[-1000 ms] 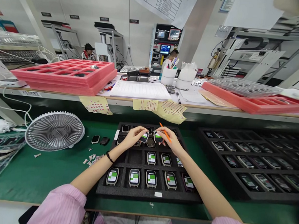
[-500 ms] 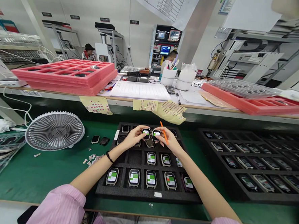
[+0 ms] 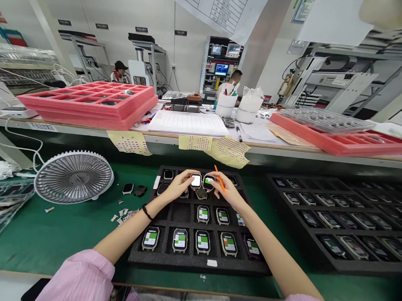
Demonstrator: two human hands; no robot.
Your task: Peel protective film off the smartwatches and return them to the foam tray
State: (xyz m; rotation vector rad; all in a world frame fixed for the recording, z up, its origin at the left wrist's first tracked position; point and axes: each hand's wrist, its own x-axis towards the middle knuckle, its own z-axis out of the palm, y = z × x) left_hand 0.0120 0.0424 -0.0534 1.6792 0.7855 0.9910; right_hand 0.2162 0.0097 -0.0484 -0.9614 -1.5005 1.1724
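My left hand (image 3: 181, 184) grips a watch with a white lit screen (image 3: 196, 181). Right beside it, my right hand (image 3: 226, 188) holds a second watch (image 3: 208, 182) that shows a green and white screen, and an orange stick (image 3: 220, 178) is tucked between its fingers. Both watches are held over the back part of a black foam tray (image 3: 170, 258). Several watches with lit green and white screens lie in its front compartments, among them one with a red patch (image 3: 229, 244). Darker watches sit in the rear rows, partly hidden by my hands.
A grey fan (image 3: 74, 177) stands at the left, near two loose watch pieces (image 3: 128, 188) and small scraps (image 3: 125, 215). Another black tray of watches (image 3: 273, 191) lies at the right. Red foam trays (image 3: 87, 112) and papers (image 3: 188, 122) rest on the shelf above.
The screen of the watch in my left hand has turned from green and white to plain white. The watch in my right hand has shifted and tilted slightly.
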